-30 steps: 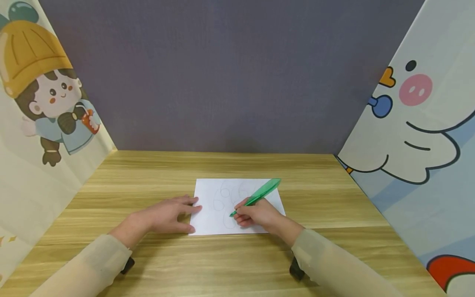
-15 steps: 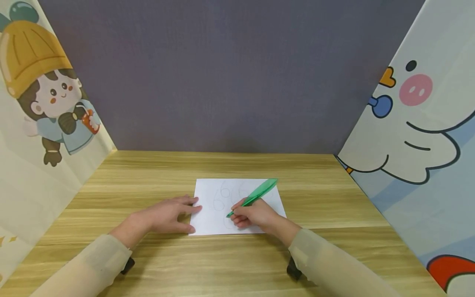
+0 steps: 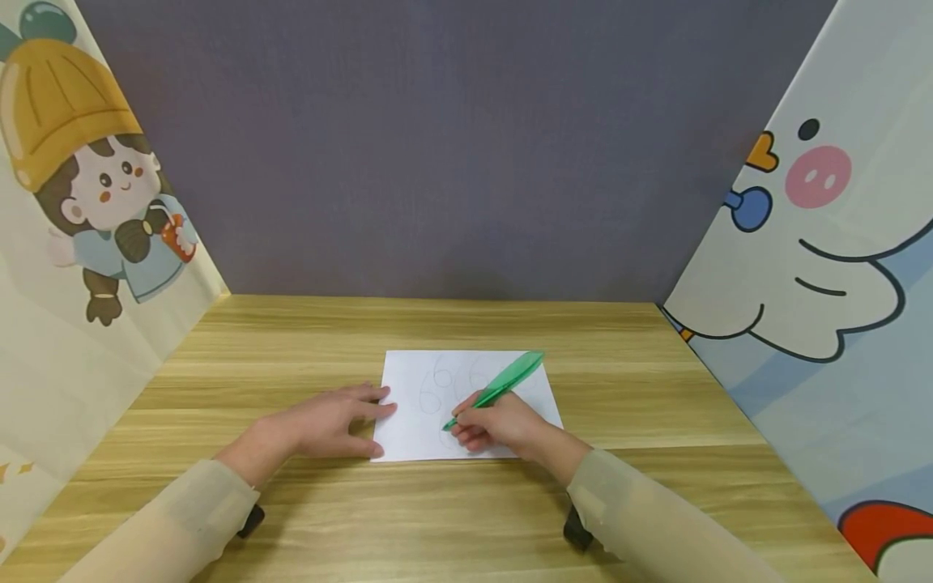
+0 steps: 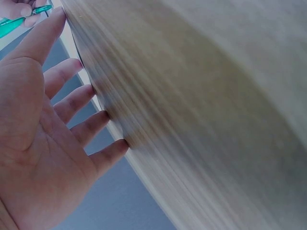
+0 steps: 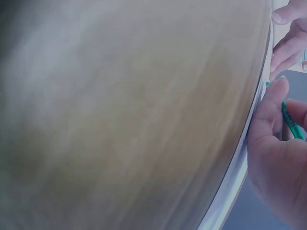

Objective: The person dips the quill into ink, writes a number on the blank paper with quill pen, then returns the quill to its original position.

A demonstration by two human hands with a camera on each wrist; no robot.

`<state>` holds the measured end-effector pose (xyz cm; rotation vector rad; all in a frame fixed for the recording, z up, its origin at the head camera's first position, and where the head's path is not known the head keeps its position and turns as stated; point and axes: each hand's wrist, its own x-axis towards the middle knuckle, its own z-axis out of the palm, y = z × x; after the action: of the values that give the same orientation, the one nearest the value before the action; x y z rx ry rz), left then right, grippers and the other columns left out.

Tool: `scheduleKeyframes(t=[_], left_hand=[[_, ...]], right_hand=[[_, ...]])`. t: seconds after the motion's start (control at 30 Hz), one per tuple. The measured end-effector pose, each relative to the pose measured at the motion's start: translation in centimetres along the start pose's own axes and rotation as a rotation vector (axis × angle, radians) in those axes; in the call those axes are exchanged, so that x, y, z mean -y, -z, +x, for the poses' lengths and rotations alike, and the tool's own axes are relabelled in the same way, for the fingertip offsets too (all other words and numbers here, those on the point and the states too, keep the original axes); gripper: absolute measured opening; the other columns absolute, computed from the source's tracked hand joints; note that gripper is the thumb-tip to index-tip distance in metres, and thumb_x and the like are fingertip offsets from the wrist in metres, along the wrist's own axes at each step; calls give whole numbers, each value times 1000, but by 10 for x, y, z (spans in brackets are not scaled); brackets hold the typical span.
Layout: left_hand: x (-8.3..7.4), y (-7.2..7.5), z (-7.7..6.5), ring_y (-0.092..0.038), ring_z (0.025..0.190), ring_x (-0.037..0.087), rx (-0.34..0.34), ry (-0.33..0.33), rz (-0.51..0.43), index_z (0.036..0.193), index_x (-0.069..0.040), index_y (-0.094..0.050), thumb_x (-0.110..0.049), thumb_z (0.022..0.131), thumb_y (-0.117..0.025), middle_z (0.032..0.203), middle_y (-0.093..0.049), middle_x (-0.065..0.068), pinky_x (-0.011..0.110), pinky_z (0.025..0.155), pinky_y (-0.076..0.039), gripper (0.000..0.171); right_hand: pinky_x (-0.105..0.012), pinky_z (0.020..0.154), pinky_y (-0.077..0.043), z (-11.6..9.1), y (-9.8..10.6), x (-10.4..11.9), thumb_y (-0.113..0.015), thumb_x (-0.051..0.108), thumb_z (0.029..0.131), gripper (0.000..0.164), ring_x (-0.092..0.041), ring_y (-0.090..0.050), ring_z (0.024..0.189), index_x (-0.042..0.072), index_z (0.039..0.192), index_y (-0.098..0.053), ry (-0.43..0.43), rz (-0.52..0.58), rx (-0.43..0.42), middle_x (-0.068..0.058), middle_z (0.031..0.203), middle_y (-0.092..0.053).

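Observation:
A white sheet of paper [image 3: 415, 433] lies on the wooden table, with several faint looping marks like the figure 6 on its upper part. My right hand [image 3: 503, 423] pinches a green feather-shaped pen [image 3: 513, 373] between thumb and fingers, its tip down at the paper's lower middle. The feather end leans up to the right. My left hand [image 3: 331, 423] rests at the paper's left edge, fingers spread, the fingertips on the sheet. In the left wrist view the left hand's palm [image 4: 33, 139] shows with fingers apart. The right wrist view shows the pen [image 5: 291, 122] partly hidden by the right hand.
The wooden table [image 3: 350, 518] extends around the paper. A grey panel [image 3: 437, 162] stands along its back edge. Cartoon-printed side walls rise at left [image 3: 44, 364] and right [image 3: 773, 267]. A dark wrist device [image 3: 577, 530] sits under the right sleeve.
The right hand and pen have moved slightly left and the tip a little down over the lower loop, most of which the hand now covers. The left hand stays in place.

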<state>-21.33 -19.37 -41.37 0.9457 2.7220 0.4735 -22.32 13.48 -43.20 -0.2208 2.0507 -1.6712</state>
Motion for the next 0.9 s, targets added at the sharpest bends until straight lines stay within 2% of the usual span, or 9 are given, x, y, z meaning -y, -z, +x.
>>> scheduleKeyframes(t=[0.5, 0.9], left_hand=[[-1, 0, 1, -37, 162, 49, 4, 7, -3, 160, -12, -58, -54, 100, -77, 175, -43, 16, 70, 128, -36, 76], [0, 0, 0, -37, 161, 50, 3, -5, 2, 160, -11, -58, -53, 100, -78, 174, -44, 18, 70, 127, -37, 75]], right_hand=[[-25, 75, -67, 1, 1, -1, -70, 12, 105, 26, -12, -77, 82, -6, 122, -75, -2, -26, 44, -11, 99, -84], [-27, 77, -67, 1, 0, -2, -70, 11, 103, 27, -13, -77, 83, -7, 123, -73, 5, 8, 43, -12, 100, -84]])
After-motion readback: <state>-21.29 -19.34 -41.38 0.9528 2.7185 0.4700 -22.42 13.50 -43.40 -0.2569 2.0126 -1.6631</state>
